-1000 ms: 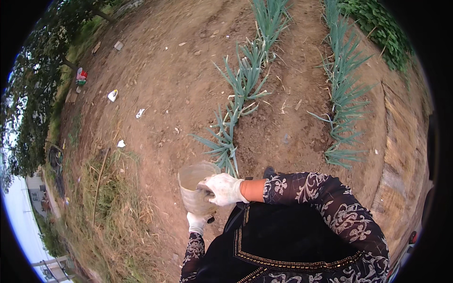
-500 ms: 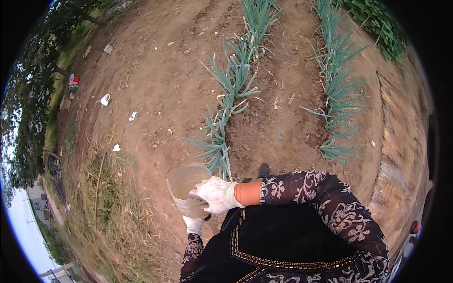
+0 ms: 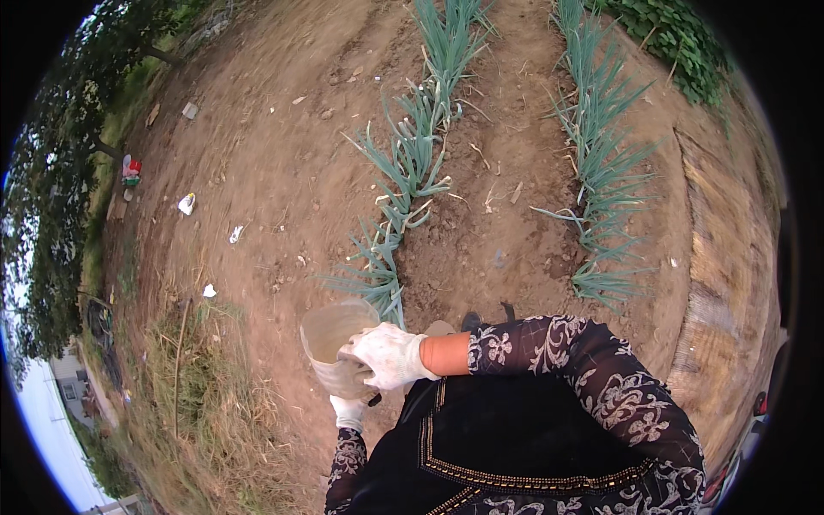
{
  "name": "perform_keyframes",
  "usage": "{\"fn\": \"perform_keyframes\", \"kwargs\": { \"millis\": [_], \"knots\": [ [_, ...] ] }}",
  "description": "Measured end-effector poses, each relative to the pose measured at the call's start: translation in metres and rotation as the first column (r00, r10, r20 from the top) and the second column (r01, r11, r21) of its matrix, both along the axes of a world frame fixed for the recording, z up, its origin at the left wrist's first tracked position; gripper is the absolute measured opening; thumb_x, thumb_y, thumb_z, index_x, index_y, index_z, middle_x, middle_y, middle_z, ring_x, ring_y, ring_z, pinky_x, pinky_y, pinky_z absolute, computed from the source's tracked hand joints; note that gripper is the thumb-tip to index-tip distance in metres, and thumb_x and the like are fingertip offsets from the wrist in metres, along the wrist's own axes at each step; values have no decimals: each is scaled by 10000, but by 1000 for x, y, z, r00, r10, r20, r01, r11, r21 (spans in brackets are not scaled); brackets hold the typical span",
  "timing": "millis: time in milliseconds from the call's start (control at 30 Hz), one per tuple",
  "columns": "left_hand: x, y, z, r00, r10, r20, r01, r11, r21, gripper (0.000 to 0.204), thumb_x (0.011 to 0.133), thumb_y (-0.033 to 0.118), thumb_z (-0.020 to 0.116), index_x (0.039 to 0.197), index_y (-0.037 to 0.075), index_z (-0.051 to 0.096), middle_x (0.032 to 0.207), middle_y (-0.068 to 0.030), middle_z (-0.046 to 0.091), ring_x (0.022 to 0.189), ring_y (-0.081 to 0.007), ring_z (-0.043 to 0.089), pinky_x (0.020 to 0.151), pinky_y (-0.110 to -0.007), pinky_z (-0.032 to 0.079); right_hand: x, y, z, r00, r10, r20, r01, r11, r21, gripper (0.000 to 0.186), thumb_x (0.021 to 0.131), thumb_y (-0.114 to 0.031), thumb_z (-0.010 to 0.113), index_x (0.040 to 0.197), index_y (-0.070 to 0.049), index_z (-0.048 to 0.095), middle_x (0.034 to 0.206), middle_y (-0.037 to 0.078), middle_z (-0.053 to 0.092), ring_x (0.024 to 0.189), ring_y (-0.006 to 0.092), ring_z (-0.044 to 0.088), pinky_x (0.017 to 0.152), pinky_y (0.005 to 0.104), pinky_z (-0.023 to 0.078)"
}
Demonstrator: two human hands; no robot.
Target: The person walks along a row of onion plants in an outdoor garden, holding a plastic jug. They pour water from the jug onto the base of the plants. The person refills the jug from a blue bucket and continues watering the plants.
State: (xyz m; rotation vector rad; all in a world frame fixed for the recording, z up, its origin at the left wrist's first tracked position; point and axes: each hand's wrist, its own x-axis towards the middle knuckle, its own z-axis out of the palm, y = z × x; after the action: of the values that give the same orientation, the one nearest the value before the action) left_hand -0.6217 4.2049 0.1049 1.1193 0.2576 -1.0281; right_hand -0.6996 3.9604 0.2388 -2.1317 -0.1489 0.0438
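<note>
My left hand (image 3: pixel 348 409), in a white glove, holds a translucent, cut-open plastic container (image 3: pixel 322 330) from below, in front of my body; a small dark piece (image 3: pixel 374 400) shows beside it. My right hand (image 3: pixel 382 354), also white-gloved, has its fingers curled down into the container's mouth. What those fingertips hold, if anything, is hidden. Beyond the container stands a row of onion plants (image 3: pixel 378 275). A dark shoe (image 3: pixel 470 321) shows past my right wrist, with a thin dark object (image 3: pixel 507 312) beside it, too small to make out.
A second onion row (image 3: pixel 596 172) runs to the right, beside straw-coloured matting (image 3: pixel 721 283). Cut dry grass (image 3: pixel 215 403) lies at the lower left, white scraps (image 3: pixel 209 291) on the soil. Trees (image 3: pixel 51 172) line the left edge; leafy plants (image 3: pixel 674 51) grow at top right.
The plant rows have shifted left in the view, and the container with both hands is a little further left. A thin dark object now shows beside the shoe.
</note>
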Motion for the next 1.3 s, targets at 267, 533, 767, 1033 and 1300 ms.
{"fn": "perform_keyframes", "kwargs": {
  "millis": [267,533,767,1033,1300],
  "knots": [
    [9,-8,-16,998,-60,-4,60,998,-10,586,818,283,506,1321,63,302,1319,-162,375,1123,-360,442,845,-554,427,5,-21,1,997,-44,-57,42,999,-30,408,715,-226,627,1078,-58,550,979,138,589,957,303,559,811,399,440],
    [27,-67,-12,998,-27,-49,29,999,25,670,734,116,680,1294,54,317,1260,-130,449,1043,-275,521,846,-423,482,24,-68,-9,996,-80,-49,78,996,-38,406,722,-255,624,1072,-60,558,912,138,589,890,311,570,758,396,458],
    [26,-82,-23,957,-222,189,200,972,127,569,848,317,508,1318,81,290,1312,-130,389,1162,-329,416,915,-527,400,35,-87,-18,994,-47,-94,44,999,-30,427,725,-276,629,1080,-53,550,929,146,583,905,316,565,772,403,456],
    [42,-105,-25,971,-172,165,165,985,60,585,904,437,289,1367,86,220,1378,-141,309,1227,-364,343,949,-574,346,43,-112,-21,998,-30,-57,27,998,-55,445,728,-275,626,1089,-32,534,950,161,573,933,323,555,788,408,452],
    [48,-127,-23,999,-53,-9,53,998,41,577,901,413,292,1357,64,233,1361,-155,328,1201,-380,366,935,-572,359,56,-132,-28,993,65,-101,-65,998,1,465,734,-272,616,1119,-32,513,987,167,564,957,324,545,815,409,446]
  ]
}}
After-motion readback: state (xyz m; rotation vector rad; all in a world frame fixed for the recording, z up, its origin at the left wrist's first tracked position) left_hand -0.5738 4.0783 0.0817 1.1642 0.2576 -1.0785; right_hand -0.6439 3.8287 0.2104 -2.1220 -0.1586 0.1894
